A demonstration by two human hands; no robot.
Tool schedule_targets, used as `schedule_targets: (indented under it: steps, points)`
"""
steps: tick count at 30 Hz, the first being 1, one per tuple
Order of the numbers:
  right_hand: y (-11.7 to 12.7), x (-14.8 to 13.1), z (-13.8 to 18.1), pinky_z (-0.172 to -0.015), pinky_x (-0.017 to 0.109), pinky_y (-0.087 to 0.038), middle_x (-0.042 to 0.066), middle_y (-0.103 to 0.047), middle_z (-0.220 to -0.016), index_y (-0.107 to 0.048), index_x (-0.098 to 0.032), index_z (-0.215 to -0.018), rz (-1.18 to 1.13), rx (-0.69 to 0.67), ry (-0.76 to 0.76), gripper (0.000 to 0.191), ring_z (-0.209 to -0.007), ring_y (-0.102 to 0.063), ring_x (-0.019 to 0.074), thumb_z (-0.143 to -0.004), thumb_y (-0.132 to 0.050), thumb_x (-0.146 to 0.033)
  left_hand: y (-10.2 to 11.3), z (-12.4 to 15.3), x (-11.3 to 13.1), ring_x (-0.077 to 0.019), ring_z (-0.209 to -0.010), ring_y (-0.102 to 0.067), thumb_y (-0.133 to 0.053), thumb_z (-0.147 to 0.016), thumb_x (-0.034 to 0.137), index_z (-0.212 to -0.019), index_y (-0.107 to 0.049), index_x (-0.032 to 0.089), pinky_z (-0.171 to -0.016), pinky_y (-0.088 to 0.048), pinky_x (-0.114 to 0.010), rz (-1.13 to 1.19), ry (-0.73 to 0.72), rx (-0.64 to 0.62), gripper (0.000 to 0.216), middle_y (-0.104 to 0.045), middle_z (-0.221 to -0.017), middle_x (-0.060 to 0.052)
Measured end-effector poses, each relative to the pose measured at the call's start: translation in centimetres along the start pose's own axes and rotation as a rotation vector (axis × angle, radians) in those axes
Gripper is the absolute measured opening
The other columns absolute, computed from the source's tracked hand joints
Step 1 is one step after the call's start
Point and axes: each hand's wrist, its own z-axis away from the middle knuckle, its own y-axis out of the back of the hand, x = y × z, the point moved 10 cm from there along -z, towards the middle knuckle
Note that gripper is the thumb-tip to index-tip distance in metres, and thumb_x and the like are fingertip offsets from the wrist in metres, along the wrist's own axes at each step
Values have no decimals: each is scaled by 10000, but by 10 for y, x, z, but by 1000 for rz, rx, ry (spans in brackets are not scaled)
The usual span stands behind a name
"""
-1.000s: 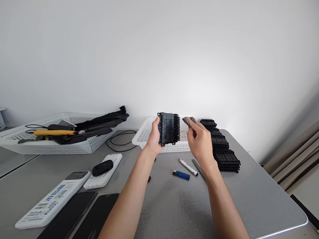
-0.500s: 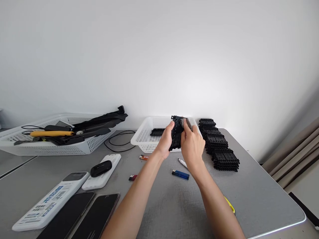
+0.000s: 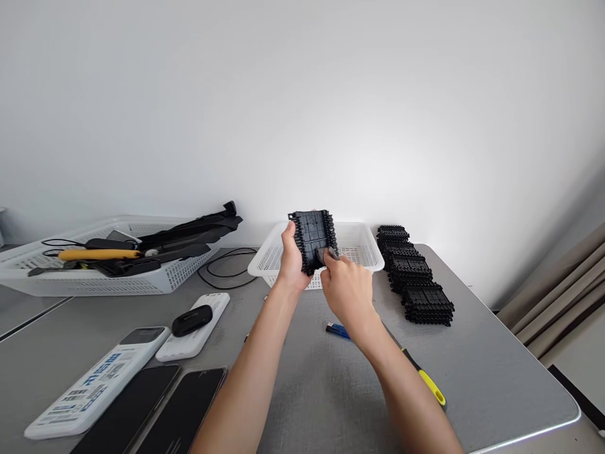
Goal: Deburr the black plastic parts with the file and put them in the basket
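Observation:
My left hand (image 3: 293,258) grips a black plastic tray-like piece with toothed side edges (image 3: 312,234) by its left side, raised in front of the basket. Its flat panel faces me. My right hand (image 3: 348,284) is closed on a small grey cloth (image 3: 327,255), pressed against the lower right part of the piece. Behind both hands stands a white perforated basket (image 3: 366,243). To the right, several stacks of similar black pieces (image 3: 428,302) run along the table. A blue lighter (image 3: 336,330) lies partly hidden under my right wrist.
On the left, another white basket (image 3: 94,287) holds black parts and a yellow-handled tool (image 3: 99,254). Nearer are a white power bank (image 3: 208,325), a black case (image 3: 191,320), a labelled white box (image 3: 97,384) and two phones (image 3: 182,410). A yellow-and-black handle (image 3: 431,386) lies by my right forearm.
Both hands have shifted left with the black piece, now turned with its panel toward me. The cloth has moved from the upper part to the lower right. A black piece formerly visible inside the basket no longer shows.

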Motion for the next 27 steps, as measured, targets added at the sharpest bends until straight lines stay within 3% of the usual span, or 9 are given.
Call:
schedule_targets:
  steps: [7,11,14,18,27]
  points:
    - [-2,-2,1,-582,266,-332,79,-701,-853,-708,-215,-959,-12,-20,28,309,-695,-635,191,-941,-400,-189,3,0,8,-205,-891,-712,-407,-899,543,-1153,-671,206,-742,-568,-273,-29,-28,3,497,-753,-1001,-52]
    - [13,11,-1,-568,265,-284,59,-676,-750,-710,-197,-801,-92,45,2,334,-651,-583,168,-922,-399,-198,0,0,4,-210,-893,-712,-413,-893,557,-1184,-662,200,-755,-572,-291,-20,3,-40,524,-755,-1005,-61]
    - [34,20,1,-576,250,-308,32,-670,-744,-727,-218,-903,-229,164,14,356,-648,-567,158,-929,-373,-191,1,0,6,-214,-896,-713,-408,-896,563,-1207,-654,211,-753,-575,-292,6,-7,-53,530,-759,-989,-54]
    - [53,20,6,-643,241,-396,66,-686,-972,-655,-227,-1224,-330,326,66,417,-784,-617,175,-968,-327,-201,3,2,8,-229,-915,-714,-393,-902,575,-1187,-666,213,-760,-576,-297,-6,-5,-42,535,-764,-952,-52]
    - [19,3,-1,-598,264,-406,79,-635,-985,-555,-265,-1360,-124,186,12,432,-683,-606,171,-992,-333,-221,-9,6,0,-232,-997,-694,-399,-896,537,-1216,-652,194,-853,-555,-316,-65,-8,-162,533,-749,-1056,-69]
